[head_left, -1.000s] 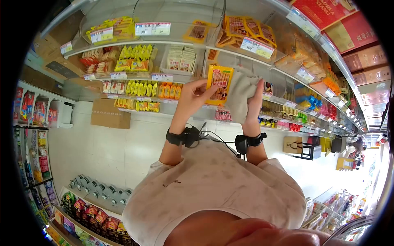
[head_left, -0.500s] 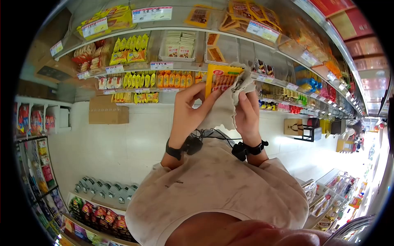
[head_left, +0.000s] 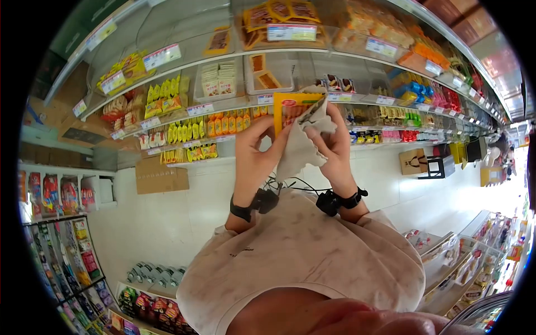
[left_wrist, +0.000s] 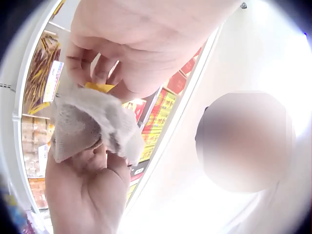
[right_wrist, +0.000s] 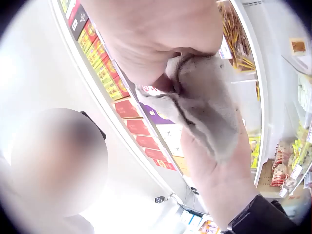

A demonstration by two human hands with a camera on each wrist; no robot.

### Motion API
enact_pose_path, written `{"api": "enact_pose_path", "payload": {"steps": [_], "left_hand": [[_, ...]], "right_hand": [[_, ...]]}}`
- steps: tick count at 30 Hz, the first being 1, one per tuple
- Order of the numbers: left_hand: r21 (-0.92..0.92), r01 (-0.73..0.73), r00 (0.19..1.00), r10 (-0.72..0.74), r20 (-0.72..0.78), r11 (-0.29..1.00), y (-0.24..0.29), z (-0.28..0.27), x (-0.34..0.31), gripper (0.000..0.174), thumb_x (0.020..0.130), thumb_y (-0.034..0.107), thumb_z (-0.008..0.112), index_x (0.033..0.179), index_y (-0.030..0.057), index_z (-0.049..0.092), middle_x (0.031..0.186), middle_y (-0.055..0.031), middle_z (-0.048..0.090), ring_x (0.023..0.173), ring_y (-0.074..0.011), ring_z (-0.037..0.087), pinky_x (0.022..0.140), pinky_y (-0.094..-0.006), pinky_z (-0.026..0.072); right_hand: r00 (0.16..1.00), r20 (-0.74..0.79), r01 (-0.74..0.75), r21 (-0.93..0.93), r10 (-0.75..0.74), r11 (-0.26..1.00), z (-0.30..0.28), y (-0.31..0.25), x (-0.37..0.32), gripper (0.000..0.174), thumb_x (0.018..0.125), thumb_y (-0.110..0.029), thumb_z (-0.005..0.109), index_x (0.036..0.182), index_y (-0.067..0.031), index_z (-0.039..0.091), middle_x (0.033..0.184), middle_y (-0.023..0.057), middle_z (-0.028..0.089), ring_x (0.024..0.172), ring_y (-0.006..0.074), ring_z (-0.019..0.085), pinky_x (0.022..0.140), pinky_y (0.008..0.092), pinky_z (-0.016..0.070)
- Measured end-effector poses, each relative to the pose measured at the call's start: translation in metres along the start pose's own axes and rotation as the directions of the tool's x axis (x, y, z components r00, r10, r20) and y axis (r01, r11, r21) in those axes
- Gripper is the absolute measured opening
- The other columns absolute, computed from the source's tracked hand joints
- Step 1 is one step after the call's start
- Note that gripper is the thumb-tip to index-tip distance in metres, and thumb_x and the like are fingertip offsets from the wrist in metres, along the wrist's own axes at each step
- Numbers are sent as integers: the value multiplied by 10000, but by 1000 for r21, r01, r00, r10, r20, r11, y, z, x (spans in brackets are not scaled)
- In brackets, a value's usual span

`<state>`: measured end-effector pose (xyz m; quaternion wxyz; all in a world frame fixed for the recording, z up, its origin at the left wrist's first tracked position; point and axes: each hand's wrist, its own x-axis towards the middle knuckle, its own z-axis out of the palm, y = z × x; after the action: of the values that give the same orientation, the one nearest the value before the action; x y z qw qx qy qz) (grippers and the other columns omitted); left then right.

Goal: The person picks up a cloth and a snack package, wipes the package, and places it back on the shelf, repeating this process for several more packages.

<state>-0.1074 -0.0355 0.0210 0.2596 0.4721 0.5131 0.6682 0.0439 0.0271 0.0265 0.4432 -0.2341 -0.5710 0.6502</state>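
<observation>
In the head view my left hand pinches a yellow snack packet by its left edge, the thumb in front. A grey, ragged-edged cloth lies across the packet's right and lower part and hides much of it. My right hand grips the cloth from the right with curled fingers and thumb. The left wrist view shows the bunched cloth between both hands, with a yellow strip of the packet above it. In the right wrist view the cloth hangs from the right hand's fingers.
Shelves in front hold snack packets in clear bins, including an orange-brown pair and yellow bags. A cardboard box sits on the floor at left. Shelves with bottles and bagged snacks stand behind the person.
The cloth has moved left from beside the packet to across its front. My right fingers, straighter before, have curled into it. The head view has shifted, showing the shelves further left.
</observation>
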Motion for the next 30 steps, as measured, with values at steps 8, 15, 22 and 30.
{"api": "enact_pose_path", "payload": {"steps": [8,15,22,30], "left_hand": [[200,-395,892,324,314,896,-2,105,-1,346,710,-91,697,1048,-18,672,1003,-192,659,876,-406,619,750,-413,508],[171,-259,903,176,391,951,21,170,-17,272,798,-101,714,1066,-58,689,915,-133,679,826,-214,635,756,-304,501],[-42,63,946,-46,320,997,10,208,-22,79,794,-76,633,866,-46,628,784,-117,586,703,-224,595,652,-298,468],[209,-436,845,319,429,875,32,245,-39,36,838,-31,709,868,-36,691,749,-121,623,657,-277,585,636,-332,475]], "right_hand": [[905,-395,161,-26,-158,987,-66,-26,-10,217,934,-127,741,1085,11,667,965,13,707,854,64,635,751,218,511],[812,-459,250,-284,-360,926,-140,-30,-43,198,974,-118,635,1120,14,613,1133,54,646,935,107,594,773,268,490],[772,-544,270,-187,-328,945,-161,-57,-60,210,933,-67,693,1123,7,640,1047,40,691,934,96,617,834,253,495],[693,-642,403,-33,-328,915,-207,-62,-77,221,1045,-201,577,1004,5,644,828,-37,616,727,42,493,646,231,411]]}}
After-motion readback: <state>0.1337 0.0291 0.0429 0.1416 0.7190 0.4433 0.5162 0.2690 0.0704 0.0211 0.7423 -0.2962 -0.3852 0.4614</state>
